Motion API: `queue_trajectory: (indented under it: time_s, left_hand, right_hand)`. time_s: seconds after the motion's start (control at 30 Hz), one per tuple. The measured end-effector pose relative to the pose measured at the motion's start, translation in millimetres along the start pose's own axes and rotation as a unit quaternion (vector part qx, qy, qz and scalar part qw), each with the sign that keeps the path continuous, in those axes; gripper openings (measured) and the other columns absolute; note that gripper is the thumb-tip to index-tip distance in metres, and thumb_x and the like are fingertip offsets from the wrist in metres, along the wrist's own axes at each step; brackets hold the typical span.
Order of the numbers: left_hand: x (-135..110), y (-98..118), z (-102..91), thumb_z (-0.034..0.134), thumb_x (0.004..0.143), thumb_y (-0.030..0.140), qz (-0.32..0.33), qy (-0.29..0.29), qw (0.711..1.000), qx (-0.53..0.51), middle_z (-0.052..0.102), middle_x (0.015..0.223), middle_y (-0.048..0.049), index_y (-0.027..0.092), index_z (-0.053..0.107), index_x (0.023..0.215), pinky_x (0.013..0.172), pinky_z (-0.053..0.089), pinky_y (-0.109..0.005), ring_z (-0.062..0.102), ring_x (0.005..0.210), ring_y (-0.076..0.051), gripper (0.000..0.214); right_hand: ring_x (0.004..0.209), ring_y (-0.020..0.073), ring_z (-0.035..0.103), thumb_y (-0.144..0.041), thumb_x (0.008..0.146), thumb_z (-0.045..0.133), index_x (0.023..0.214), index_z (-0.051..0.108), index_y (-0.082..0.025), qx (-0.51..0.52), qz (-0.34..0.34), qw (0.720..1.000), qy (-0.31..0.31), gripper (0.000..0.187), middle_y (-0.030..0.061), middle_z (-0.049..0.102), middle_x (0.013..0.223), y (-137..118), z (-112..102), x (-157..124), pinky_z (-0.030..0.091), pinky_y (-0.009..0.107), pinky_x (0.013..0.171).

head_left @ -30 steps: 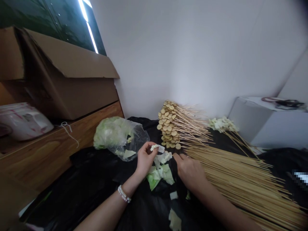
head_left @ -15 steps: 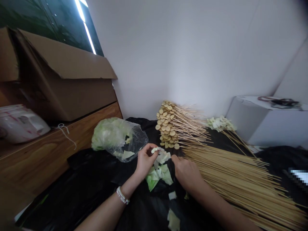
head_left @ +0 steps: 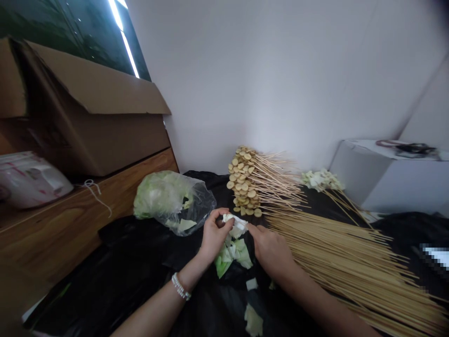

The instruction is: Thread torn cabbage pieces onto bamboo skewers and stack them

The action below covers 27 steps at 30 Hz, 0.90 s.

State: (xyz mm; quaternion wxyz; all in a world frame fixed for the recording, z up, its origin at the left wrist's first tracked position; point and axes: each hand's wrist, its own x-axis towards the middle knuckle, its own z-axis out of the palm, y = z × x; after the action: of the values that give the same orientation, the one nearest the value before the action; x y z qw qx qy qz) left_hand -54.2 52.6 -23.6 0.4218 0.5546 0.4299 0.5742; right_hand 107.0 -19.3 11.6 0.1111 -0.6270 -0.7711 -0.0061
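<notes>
My left hand (head_left: 214, 236), with a white beaded bracelet on its wrist, pinches a folded pale cabbage piece (head_left: 238, 227) between thumb and fingers. At the right end of that piece, my right hand (head_left: 271, 248) is closed, index finger pointing left; whatever it grips is hidden by the fingers. Green and white cabbage leaves (head_left: 234, 256) lie just below both hands on black plastic sheeting (head_left: 210, 304). Close beside the right hand, many bamboo skewers (head_left: 351, 262) are spread in a wide layer.
A clear bag of cabbage (head_left: 164, 196) lies left. Behind the hands are stacked skewers with round pale slices (head_left: 242, 180). Cabbage skewers (head_left: 322, 180) rest near a white box (head_left: 393, 173). A cardboard box (head_left: 115, 140) stands back left. Loose cabbage scraps (head_left: 253, 320) lie in front.
The cabbage piece between my hands now looks more folded and stretched toward the right hand. Both hands have shifted only slightly.
</notes>
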Motion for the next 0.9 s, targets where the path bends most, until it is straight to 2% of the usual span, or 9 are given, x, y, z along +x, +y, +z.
queue_trajectory:
  time_s: [0.07,0.2,0.47,0.7,0.9]
  left_hand:
    - [0.1,2.2,-0.1,0.076,0.066,0.031,-0.013,-0.006,1.000,-0.014,0.067,0.100,-0.0060,0.016,0.062,0.083,0.057,0.050,-0.023,0.061,0.063,-0.011,0.027]
    - [-0.1,9.7,0.0,0.080,0.063,0.034,-0.063,-0.022,0.995,-0.074,0.066,0.075,-0.0003,0.016,0.062,0.080,0.061,0.051,-0.023,0.061,0.063,-0.012,0.031]
    - [3.6,7.5,-3.2,0.086,0.058,0.034,-0.152,-0.019,0.976,-0.156,0.065,0.070,0.0018,0.015,0.060,0.080,0.060,0.049,-0.017,0.060,0.061,-0.007,0.038]
    - [5.4,12.8,-5.7,0.084,0.062,0.035,-0.141,-0.058,0.974,-0.168,0.066,0.080,0.0002,0.016,0.062,0.099,0.066,0.052,-0.021,0.063,0.069,-0.010,0.047]
    - [8.0,6.4,-5.9,0.079,0.067,0.043,-0.117,-0.038,0.981,-0.151,0.063,0.079,-0.0003,0.015,0.066,0.094,0.064,0.053,-0.022,0.060,0.068,-0.011,0.041]
  right_hand:
    - [0.076,0.0182,0.067,-0.019,0.096,0.037,0.116,0.059,-0.026,0.009,0.002,1.000,0.001,0.030,0.0023,0.068,0.092,0.4,-1.3,0.2,0.033,0.027,0.054]
    - [0.080,0.0180,0.065,-0.015,0.094,0.036,0.119,0.060,-0.027,0.032,0.012,0.999,0.002,0.036,0.0031,0.068,0.094,2.1,-1.7,1.0,0.034,0.026,0.059]
    - [0.090,0.0177,0.064,-0.011,0.091,0.035,0.130,0.054,-0.032,0.107,-0.001,0.994,-0.001,0.048,0.0034,0.070,0.098,8.7,2.0,2.9,0.039,0.025,0.072]
    - [0.089,0.0182,0.064,-0.016,0.094,0.035,0.124,0.058,-0.030,0.103,0.002,0.995,-0.005,0.040,0.0042,0.069,0.098,12.6,1.8,4.9,0.038,0.026,0.071]
    - [0.091,0.0190,0.064,-0.016,0.094,0.035,0.124,0.058,-0.029,0.122,-0.015,0.992,0.007,0.040,0.0044,0.070,0.099,14.0,3.4,5.8,0.040,0.026,0.073]
